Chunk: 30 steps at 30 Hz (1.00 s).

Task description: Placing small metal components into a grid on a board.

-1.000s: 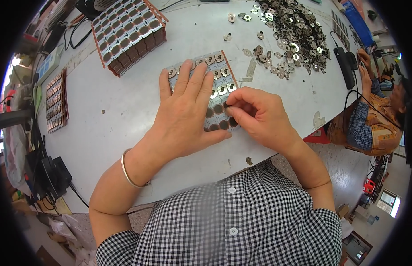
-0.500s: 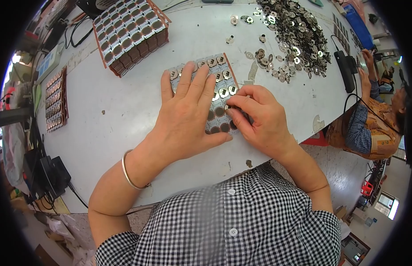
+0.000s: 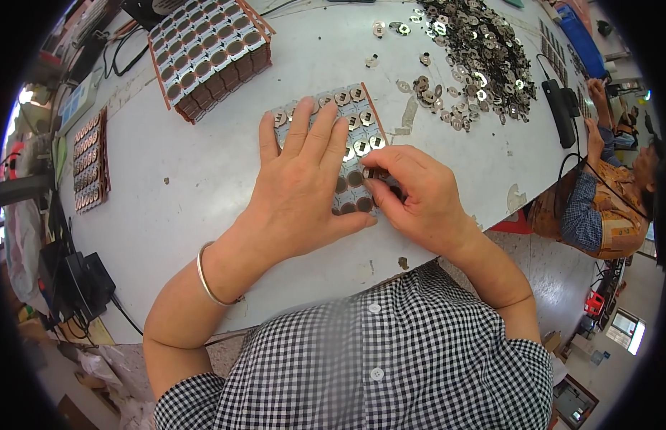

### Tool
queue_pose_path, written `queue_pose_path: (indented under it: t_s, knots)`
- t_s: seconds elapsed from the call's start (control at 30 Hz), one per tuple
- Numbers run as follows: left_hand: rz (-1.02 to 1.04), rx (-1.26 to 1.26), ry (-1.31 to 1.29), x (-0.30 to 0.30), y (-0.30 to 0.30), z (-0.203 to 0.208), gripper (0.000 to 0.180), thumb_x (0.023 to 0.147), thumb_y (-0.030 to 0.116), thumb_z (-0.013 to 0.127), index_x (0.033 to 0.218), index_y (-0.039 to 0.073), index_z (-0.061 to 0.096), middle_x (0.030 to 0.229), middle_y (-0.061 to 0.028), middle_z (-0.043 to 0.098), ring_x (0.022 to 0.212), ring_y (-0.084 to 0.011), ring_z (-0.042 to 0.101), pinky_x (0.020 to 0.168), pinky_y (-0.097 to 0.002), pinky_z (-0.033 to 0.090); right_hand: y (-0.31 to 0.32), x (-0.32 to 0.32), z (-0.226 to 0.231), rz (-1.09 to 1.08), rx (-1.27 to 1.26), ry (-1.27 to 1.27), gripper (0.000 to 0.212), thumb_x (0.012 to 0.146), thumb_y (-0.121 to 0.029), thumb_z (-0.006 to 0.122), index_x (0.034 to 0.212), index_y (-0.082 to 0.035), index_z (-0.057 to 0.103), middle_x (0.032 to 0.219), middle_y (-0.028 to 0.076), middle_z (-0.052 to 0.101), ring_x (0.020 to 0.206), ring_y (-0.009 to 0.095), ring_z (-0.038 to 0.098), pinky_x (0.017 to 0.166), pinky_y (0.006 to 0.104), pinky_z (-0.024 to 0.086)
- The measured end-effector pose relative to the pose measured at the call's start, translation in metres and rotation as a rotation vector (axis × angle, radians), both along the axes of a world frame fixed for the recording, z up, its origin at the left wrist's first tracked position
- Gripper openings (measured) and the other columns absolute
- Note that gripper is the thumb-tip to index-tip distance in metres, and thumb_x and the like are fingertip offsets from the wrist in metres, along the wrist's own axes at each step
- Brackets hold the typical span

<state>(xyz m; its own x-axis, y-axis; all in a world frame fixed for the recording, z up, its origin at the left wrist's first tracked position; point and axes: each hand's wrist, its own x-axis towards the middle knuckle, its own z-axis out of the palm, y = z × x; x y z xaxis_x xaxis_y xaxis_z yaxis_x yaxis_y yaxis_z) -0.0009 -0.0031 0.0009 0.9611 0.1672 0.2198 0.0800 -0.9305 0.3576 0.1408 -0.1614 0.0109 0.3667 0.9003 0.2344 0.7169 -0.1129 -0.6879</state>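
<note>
A panel of small round circuit boards lies on the table before me. Shiny metal clips sit on the circles of its far rows, while the visible circles nearest me are bare and dark. My left hand rests flat over the panel's left part with its fingers spread, hiding what is beneath. Thumb and forefinger of my right hand pinch a small metal clip at the panel's right side, over a circle. The other right fingers curl inward and cover that corner.
Loose metal clips are heaped at the far right, several scattered nearer. A tall stack of panels stands far left; filled panels lie at the left edge. A black power strip lies at right, near a co-worker.
My right hand has shifted very slightly at the panel, and the pinched clip shows a little more between thumb and forefinger. My left hand stays in place.
</note>
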Motion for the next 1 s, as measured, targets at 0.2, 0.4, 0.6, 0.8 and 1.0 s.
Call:
queue_pose_path:
  t_s: [0.2,0.4,0.6,0.8,1.0]
  knots:
    - [0.006,0.013,-0.033,0.001,-0.001,0.000,0.106,0.068,0.056,0.085,0.142,-0.010,0.049,0.150,-0.0291,0.045,0.144,-0.0475,0.036,0.115,-0.0694,0.019,0.002,-0.001,0.006,0.018,-0.026,-0.141,0.033,0.082,0.003,0.074,0.113,-0.002,0.067,0.100,0.012,0.072,0.078,0.026,0.072,0.064,0.0340,0.058]
    - [0.014,0.013,-0.064,0.002,-0.001,0.000,0.102,0.066,0.055,0.086,0.136,-0.012,0.054,0.147,-0.0295,0.048,0.143,-0.0474,0.039,0.113,-0.0711,0.020,0.002,0.000,0.001,0.102,0.023,-0.313,0.031,0.080,0.001,0.073,0.110,-0.003,0.067,0.096,0.011,0.071,0.075,0.029,0.071,0.061,0.0359,0.057]
    - [-0.006,0.007,-0.007,-0.001,0.001,0.001,0.108,0.069,0.057,0.083,0.143,-0.012,0.047,0.151,-0.0310,0.044,0.146,-0.0487,0.033,0.116,-0.0692,0.017,0.013,0.021,0.010,0.150,-0.018,-0.179,0.032,0.082,-0.001,0.073,0.113,-0.006,0.069,0.099,0.012,0.069,0.072,0.027,0.068,0.062,0.0341,0.057]
    - [-0.010,0.011,0.004,0.000,-0.001,0.003,0.108,0.068,0.057,0.084,0.142,-0.013,0.048,0.151,-0.0310,0.043,0.146,-0.0488,0.034,0.115,-0.0702,0.018,0.072,0.093,0.000,-0.037,0.133,-0.382,0.021,0.089,-0.012,0.073,0.108,-0.005,0.073,0.098,0.010,0.069,0.078,0.029,0.068,0.070,0.0362,0.057]
    - [-0.012,-0.004,0.038,-0.001,0.000,0.005,0.110,0.071,0.060,0.082,0.145,-0.013,0.046,0.153,-0.0321,0.041,0.147,-0.0491,0.032,0.116,-0.0693,0.018,0.095,0.105,-0.015,-0.015,-0.042,-0.490,0.016,0.094,-0.015,0.068,0.105,-0.005,0.071,0.091,0.014,0.069,0.083,0.033,0.069,0.077,0.0406,0.056]
